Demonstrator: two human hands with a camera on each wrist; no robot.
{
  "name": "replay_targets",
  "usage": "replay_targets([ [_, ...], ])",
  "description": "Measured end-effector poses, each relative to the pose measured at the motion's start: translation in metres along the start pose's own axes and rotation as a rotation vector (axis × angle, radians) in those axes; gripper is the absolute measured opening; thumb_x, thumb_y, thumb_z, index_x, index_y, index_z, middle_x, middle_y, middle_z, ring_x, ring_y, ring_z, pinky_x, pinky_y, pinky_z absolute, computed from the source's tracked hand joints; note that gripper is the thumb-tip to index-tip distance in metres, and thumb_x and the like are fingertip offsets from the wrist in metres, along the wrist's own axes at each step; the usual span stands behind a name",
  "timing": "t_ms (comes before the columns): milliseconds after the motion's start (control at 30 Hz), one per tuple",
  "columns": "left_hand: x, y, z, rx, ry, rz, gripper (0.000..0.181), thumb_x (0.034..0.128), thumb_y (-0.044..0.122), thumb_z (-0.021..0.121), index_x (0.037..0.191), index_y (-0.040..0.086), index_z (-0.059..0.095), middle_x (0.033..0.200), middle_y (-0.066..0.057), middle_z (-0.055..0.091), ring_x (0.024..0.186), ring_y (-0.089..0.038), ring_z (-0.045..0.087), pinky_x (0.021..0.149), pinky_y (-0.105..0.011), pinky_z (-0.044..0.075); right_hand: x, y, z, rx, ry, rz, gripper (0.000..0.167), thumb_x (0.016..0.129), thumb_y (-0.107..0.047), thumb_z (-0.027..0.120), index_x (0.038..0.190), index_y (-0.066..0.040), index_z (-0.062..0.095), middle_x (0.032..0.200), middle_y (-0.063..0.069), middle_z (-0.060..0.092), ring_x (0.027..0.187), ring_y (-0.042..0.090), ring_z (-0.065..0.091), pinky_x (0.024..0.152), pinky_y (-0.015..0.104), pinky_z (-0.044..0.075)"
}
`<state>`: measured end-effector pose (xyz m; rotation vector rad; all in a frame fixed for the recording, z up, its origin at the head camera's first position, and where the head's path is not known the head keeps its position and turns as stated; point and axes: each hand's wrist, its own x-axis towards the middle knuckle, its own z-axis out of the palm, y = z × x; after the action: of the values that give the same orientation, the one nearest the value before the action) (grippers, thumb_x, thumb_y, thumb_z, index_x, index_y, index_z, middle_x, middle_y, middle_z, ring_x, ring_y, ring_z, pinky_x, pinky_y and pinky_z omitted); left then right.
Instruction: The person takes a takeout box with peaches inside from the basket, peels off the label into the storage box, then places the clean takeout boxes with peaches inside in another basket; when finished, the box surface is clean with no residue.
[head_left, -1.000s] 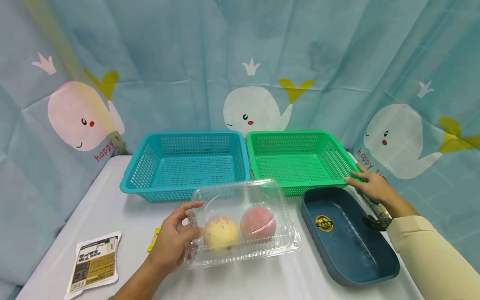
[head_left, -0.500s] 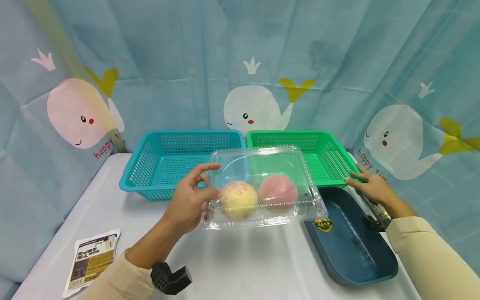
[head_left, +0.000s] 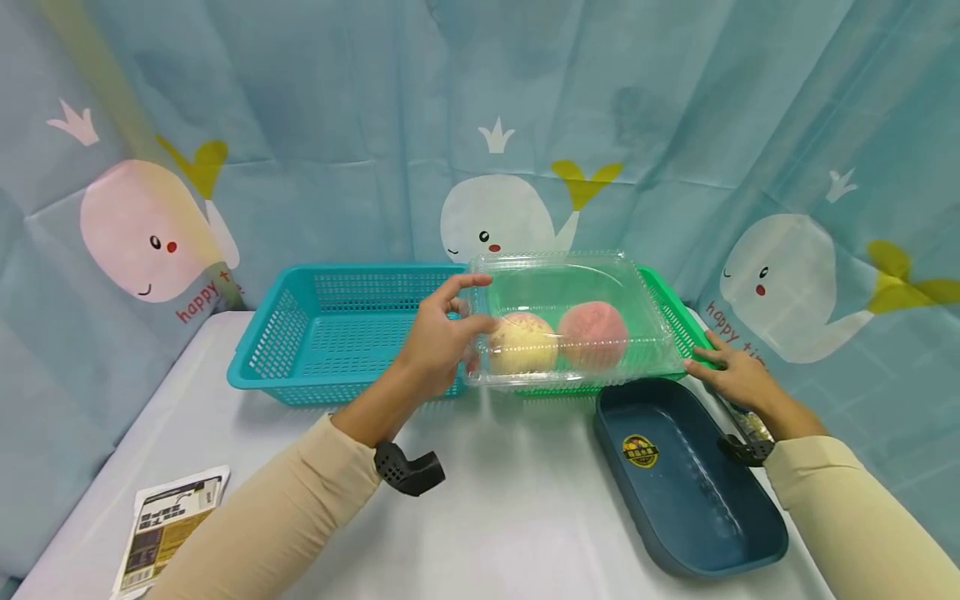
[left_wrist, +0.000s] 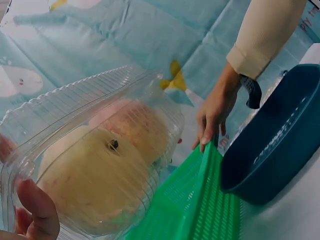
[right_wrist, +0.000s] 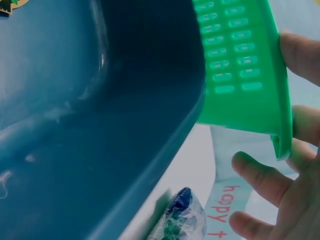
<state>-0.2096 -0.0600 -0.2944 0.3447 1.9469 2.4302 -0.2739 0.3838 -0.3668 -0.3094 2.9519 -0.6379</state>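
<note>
My left hand [head_left: 442,333] grips the left edge of a clear plastic clamshell box [head_left: 570,279], thumb and fingers on either side. Two round fruits are inside, one yellow [head_left: 522,343] and one pink [head_left: 594,335]. In the left wrist view, the yellow one shows a dark stem-like spot. The box is held up in front of the green basket [head_left: 678,321] and covers most of it in the head view. My right hand [head_left: 738,379] touches the green basket's right front corner with loosely spread fingers. In the right wrist view, fingertips [right_wrist: 297,50] lie against its rim.
A blue basket [head_left: 292,385] stands left of the green one. The dark blue tub [head_left: 697,475] sits at front right, close to the green basket. A printed packet [head_left: 168,533] lies at front left, partly behind my sleeve. A clear-wrapped item [right_wrist: 182,220] lies beside the tub.
My left hand has lifted the clamshell box and carried it right and away from me, from the table's middle to the green basket. My right hand has stayed at the basket corner.
</note>
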Motion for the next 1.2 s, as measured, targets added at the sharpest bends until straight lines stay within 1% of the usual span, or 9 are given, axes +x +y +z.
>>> replay_targets([
  [133,0.023,-0.008,0.009,-0.005,0.012,-0.029,0.050,0.0830,-0.005,0.065,0.128,0.017,0.058,0.086,-0.010,0.036,0.043,-0.014,0.027,0.036,-0.027,0.036,0.000,0.003,0.001,-0.007,0.004,-0.005,0.071,0.099,-0.048,0.047,0.141,0.008,0.040,0.155,0.027,0.005,0.127,0.063,0.019,0.092,0.076,0.023],
  [267,0.044,-0.022,0.016,-0.012,0.014,-0.062,0.050,0.0834,-0.004,0.066,0.126,0.020,0.059,0.089,-0.009,0.035,0.047,-0.014,0.028,0.036,-0.027,0.036,-0.001,0.002,0.003,-0.001,0.007,-0.004,0.071,0.098,-0.048,0.048,0.141,0.007,0.040,0.155,0.026,0.005,0.127,0.063,0.019,0.092,0.076,0.023],
  [433,0.063,-0.045,0.020,-0.015,0.021,-0.073,0.050,0.0835,-0.004,0.066,0.129,0.018,0.058,0.086,-0.008,0.035,0.046,-0.013,0.029,0.037,-0.027,0.037,-0.001,-0.001,0.008,0.013,0.008,0.000,0.072,0.098,-0.049,0.049,0.142,0.007,0.040,0.155,0.026,0.006,0.128,0.062,0.019,0.093,0.075,0.023],
  [567,0.075,-0.063,0.022,0.018,0.035,-0.076,0.051,0.0849,0.000,0.066,0.132,0.018,0.057,0.089,-0.010,0.038,0.044,-0.012,0.029,0.036,-0.027,0.041,0.000,-0.002,0.010,0.012,0.016,0.005,0.072,0.097,-0.050,0.049,0.142,0.006,0.040,0.156,0.026,0.007,0.128,0.062,0.019,0.094,0.075,0.023],
  [667,0.083,-0.075,0.026,0.056,0.039,-0.084,0.054,0.0852,0.001,0.066,0.136,0.016,0.054,0.095,-0.014,0.046,0.041,-0.011,0.028,0.036,-0.028,0.043,0.000,-0.003,0.011,0.009,0.019,0.004,0.072,0.097,-0.049,0.049,0.142,0.006,0.040,0.156,0.025,0.007,0.128,0.061,0.020,0.094,0.074,0.024],
  [767,0.088,-0.084,0.031,0.089,0.036,-0.109,0.057,0.0848,0.001,0.065,0.139,0.015,0.052,0.106,-0.019,0.053,0.039,-0.011,0.028,0.035,-0.029,0.044,0.001,-0.002,0.011,0.003,0.021,-0.003,0.070,0.098,-0.049,0.049,0.142,0.006,0.041,0.156,0.025,0.008,0.127,0.061,0.022,0.094,0.074,0.025],
  [833,0.091,-0.091,0.035,0.100,0.030,-0.130,0.058,0.0845,0.001,0.066,0.139,0.015,0.052,0.116,-0.021,0.052,0.038,-0.011,0.029,0.036,-0.030,0.044,0.001,-0.002,0.010,0.002,0.026,-0.003,0.070,0.098,-0.048,0.049,0.141,0.006,0.042,0.156,0.026,0.009,0.127,0.061,0.022,0.094,0.074,0.025],
  [967,0.098,-0.100,0.043,0.138,0.033,-0.158,0.057,0.0847,0.002,0.066,0.138,0.017,0.053,0.134,-0.019,0.042,0.039,-0.012,0.032,0.036,-0.030,0.044,0.001,-0.002,0.008,-0.005,0.032,0.000,0.070,0.098,-0.048,0.049,0.141,0.006,0.042,0.156,0.026,0.009,0.127,0.061,0.023,0.094,0.074,0.025],
  [1200,0.108,-0.105,0.058,0.253,0.031,-0.219,0.055,0.0876,0.007,0.068,0.138,0.025,0.053,0.146,-0.012,0.035,0.038,-0.013,0.032,0.041,-0.036,0.047,-0.001,0.000,0.004,-0.004,0.040,0.006,0.070,0.098,-0.048,0.050,0.141,0.006,0.042,0.155,0.026,0.009,0.127,0.061,0.023,0.094,0.074,0.025],
])
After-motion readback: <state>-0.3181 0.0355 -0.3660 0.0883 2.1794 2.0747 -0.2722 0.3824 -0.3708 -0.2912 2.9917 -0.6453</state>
